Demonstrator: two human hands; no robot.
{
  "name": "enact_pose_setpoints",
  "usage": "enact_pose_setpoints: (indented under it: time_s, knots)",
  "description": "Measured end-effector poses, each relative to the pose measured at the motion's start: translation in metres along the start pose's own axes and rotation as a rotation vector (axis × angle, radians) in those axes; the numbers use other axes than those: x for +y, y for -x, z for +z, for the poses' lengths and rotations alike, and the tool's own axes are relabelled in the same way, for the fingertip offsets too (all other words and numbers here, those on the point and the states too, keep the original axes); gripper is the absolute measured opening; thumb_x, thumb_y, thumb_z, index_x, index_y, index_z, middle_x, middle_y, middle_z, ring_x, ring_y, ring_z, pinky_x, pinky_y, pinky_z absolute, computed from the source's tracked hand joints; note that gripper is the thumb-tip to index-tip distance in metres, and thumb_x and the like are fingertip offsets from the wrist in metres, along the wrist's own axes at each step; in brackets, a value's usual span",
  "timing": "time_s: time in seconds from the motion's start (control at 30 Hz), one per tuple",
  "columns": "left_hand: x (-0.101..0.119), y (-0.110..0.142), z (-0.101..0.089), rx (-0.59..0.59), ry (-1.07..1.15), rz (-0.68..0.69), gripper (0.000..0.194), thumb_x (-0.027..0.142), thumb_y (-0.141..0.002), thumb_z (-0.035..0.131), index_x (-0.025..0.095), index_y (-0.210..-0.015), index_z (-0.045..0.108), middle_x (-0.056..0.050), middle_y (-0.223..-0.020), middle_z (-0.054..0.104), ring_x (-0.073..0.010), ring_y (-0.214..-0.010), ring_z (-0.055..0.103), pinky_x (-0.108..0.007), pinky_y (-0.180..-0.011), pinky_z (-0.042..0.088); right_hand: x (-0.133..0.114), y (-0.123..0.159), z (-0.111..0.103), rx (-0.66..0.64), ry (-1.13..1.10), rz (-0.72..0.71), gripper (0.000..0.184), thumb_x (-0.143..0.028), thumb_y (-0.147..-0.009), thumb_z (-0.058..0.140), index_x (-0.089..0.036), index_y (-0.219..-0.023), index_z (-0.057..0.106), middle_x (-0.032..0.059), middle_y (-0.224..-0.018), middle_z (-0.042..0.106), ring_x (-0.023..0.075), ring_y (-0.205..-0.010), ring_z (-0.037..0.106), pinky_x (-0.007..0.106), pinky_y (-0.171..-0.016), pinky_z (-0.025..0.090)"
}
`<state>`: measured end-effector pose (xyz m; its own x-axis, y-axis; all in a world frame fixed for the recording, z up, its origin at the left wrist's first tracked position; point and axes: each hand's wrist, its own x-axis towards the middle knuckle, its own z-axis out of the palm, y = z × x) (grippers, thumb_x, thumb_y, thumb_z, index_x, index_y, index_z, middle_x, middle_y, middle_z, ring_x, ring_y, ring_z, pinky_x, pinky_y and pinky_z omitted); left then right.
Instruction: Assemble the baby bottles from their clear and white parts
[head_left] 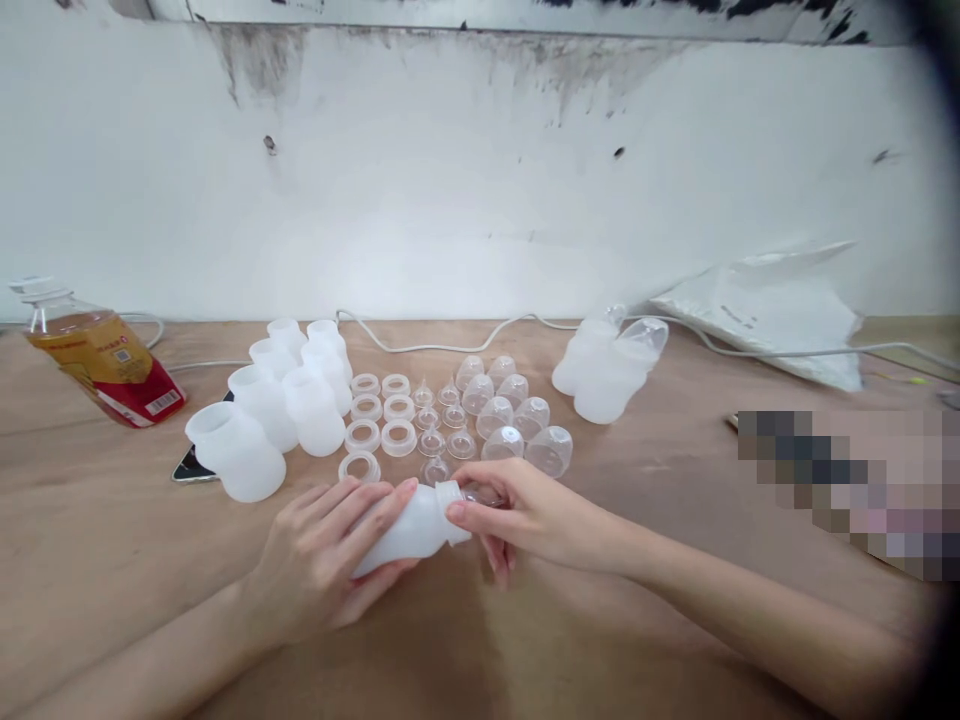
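Observation:
My left hand [337, 545] wraps round the body of a frosted white baby bottle [409, 530], which lies tilted on its side with its neck to the right. At the neck sits a ring collar [450, 510], pinched by the fingers of my right hand [499, 510]. Something clear, partly hidden by those fingers, juts from the collar. Just beyond my hands stand rows of loose ring collars [398, 437], clear nipples [460, 443] and clear dome caps [549, 452]. Several open bottle bodies [247, 455] stand to the left of them.
Capped bottles [611, 375] stand at the back right, near a crumpled plastic bag [780, 310]. A drink bottle [112, 355] leans at the far left. A dark flat device [193, 462] lies under the bottle bodies. A white cable [427, 347] runs along the wall. A blurred patch covers the right side.

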<state>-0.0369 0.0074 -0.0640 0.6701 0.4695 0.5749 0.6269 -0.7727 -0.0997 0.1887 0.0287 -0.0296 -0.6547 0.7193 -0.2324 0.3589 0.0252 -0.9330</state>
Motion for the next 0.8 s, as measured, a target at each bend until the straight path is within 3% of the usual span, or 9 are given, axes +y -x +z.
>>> enact_pose_setpoints:
  time_s: [0.2, 0.37, 0.6, 0.7, 0.8]
  knots:
    - [0.0029, 0.0008, -0.0001, 0.01, -0.023, 0.024, 0.048, 0.03, -0.078, 0.055, 0.013, -0.121, 0.043, -0.01, -0.096, 0.063, -0.0216, -0.081, 0.06, -0.032, -0.069, 0.049, -0.0058, 0.0038, 0.0012, -0.073, -0.11, 0.061, 0.034, -0.046, -0.082, 0.043, -0.015, -0.069, 0.046, -0.0049, -0.043, 0.05, 0.0086, -0.033, 0.052, 0.016, -0.036, 0.039]
    - [0.0049, -0.0002, -0.0015, 0.027, -0.085, 0.055, 0.047, 0.031, -0.077, 0.057, 0.012, -0.119, 0.046, -0.009, -0.095, 0.064, -0.0212, -0.08, 0.06, -0.032, -0.069, 0.048, -0.0047, -0.001, -0.0009, -0.121, -0.17, 0.204, 0.045, -0.048, -0.083, 0.039, -0.013, -0.056, 0.045, -0.0046, -0.035, 0.044, 0.0097, -0.032, 0.052, 0.017, -0.036, 0.04]
    - [0.0032, -0.0004, -0.0036, 0.035, -0.109, 0.05, 0.042, 0.028, -0.079, 0.056, 0.016, -0.117, 0.048, -0.008, -0.097, 0.063, -0.0211, -0.082, 0.059, -0.031, -0.068, 0.045, -0.0062, -0.0042, 0.0023, -0.116, -0.239, 0.275, 0.049, -0.048, -0.084, 0.037, -0.014, -0.048, 0.039, -0.0066, -0.03, 0.035, 0.0079, -0.031, 0.051, 0.014, -0.035, 0.034]
    - [0.0009, -0.0008, -0.0009, 0.036, -0.076, 0.017, 0.04, 0.029, -0.079, 0.056, 0.019, -0.117, 0.049, -0.008, -0.098, 0.062, -0.021, -0.084, 0.059, -0.031, -0.069, 0.046, -0.0037, -0.0032, 0.005, -0.038, -0.137, 0.194, 0.048, -0.055, -0.083, 0.033, -0.013, -0.064, 0.048, -0.0047, -0.038, 0.043, 0.0104, -0.038, 0.054, 0.018, -0.039, 0.04]
    - [-0.001, -0.0006, 0.0021, 0.003, 0.044, -0.055, 0.044, 0.033, -0.079, 0.054, 0.018, -0.12, 0.047, -0.008, -0.097, 0.061, -0.0193, -0.082, 0.059, -0.03, -0.069, 0.047, -0.0019, 0.0009, 0.0063, 0.1, 0.192, -0.044, 0.041, -0.052, -0.082, 0.04, -0.014, -0.095, 0.05, -0.0015, -0.056, 0.054, 0.0113, -0.051, 0.056, 0.021, -0.047, 0.043]
